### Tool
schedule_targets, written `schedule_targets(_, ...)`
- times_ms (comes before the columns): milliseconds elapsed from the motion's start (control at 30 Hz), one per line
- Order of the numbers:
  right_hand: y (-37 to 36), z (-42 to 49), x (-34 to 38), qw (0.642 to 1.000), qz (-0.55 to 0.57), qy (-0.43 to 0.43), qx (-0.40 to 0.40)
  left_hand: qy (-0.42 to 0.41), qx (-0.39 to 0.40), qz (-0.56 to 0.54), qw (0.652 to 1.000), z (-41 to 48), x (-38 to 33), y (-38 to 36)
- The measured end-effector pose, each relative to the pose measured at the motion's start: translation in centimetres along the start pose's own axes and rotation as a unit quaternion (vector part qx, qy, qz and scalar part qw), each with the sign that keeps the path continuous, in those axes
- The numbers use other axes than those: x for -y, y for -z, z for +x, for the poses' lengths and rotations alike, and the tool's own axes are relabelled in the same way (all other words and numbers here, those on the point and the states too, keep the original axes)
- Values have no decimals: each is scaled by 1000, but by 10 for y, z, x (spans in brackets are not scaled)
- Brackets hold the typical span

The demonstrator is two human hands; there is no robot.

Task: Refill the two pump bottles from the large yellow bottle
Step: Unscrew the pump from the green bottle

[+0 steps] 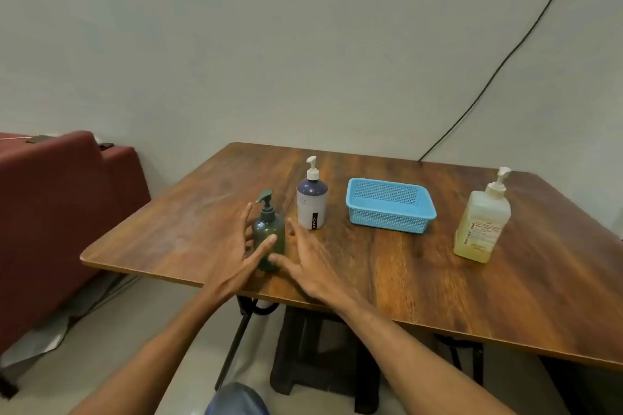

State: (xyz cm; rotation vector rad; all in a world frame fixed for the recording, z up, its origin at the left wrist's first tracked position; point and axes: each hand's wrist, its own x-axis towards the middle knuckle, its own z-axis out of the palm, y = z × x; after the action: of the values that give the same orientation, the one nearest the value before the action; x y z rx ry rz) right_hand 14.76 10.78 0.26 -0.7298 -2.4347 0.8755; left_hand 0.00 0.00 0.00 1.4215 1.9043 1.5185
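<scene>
While both hands bracket it, the green pump bottle stands upright near the front-left edge of the surface, nozzle pointing left. Left hand is on its left side, fingers straight & spread, thumb lying across the bottle's front. It looks like touching, w/ no curl round it. Right hand is on its right side, fingers also straight & spread, thumb tip close to the bottle's base; can't tell if it makes contact. So neither hand grips yet.

Bottle's long axis is vertical, directly ahead of & between the hands; left hand seems a bit nearer. Probable next step: one hand closes on the body, the other on the pump collar to unscrew.

White pump bottle stands just behind-right of the green one, toward the back edge. Blue basket sits mid-surface. Large yellow bottle is well apart near the right edge, pump on, on the right hand's side.
</scene>
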Motion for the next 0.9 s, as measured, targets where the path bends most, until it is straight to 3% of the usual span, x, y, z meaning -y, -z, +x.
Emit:
schedule_targets(167, -9, 12, 0, 999, 37, 8, 32, -3, 2, -2, 1000, 11, 7, -3)
schedule_targets(533, 47, 3, -55, 992, 85, -18, -87, -66, 51, 9, 996, 58, -30, -78)
schedule_targets(900, 111, -49, -111, 987, 89, -74, -114, -81, 140, -6, 987, 62, -64, -168)
